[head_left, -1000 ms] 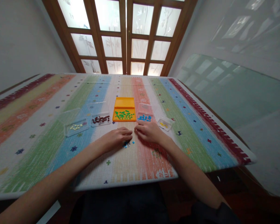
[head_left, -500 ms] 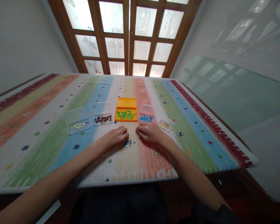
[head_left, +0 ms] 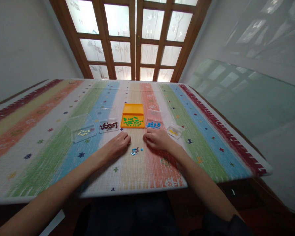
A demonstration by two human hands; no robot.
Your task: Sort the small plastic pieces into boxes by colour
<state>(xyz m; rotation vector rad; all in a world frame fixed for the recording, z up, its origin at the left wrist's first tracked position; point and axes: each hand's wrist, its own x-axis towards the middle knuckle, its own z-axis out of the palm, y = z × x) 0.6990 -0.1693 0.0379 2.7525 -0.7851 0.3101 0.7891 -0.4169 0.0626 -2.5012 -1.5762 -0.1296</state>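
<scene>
My left hand (head_left: 119, 143) rests on the cloth with its fingers curled together, left of a small pile of blue, white and dark pieces (head_left: 135, 151). A single blue piece (head_left: 142, 149) lies just right of that pile. My right hand (head_left: 157, 139) is closed too, knuckles up, in front of a clear box of blue pieces (head_left: 153, 125). The fingertips of both hands are turned under, so anything held is hidden. Beyond the hands, between them, an open orange box (head_left: 133, 108) contains green pieces (head_left: 132, 121).
Left of the orange box stand a clear box of dark brown pieces (head_left: 108, 126) and a clear box of pale yellow pieces (head_left: 84, 132). A small clear box of yellow pieces (head_left: 173, 131) is beside my right wrist. A striped cloth (head_left: 108, 178) covers the table.
My left hand has shifted a little to the left, away from the small pile, uncovering more of it. My right hand stays where it was.
</scene>
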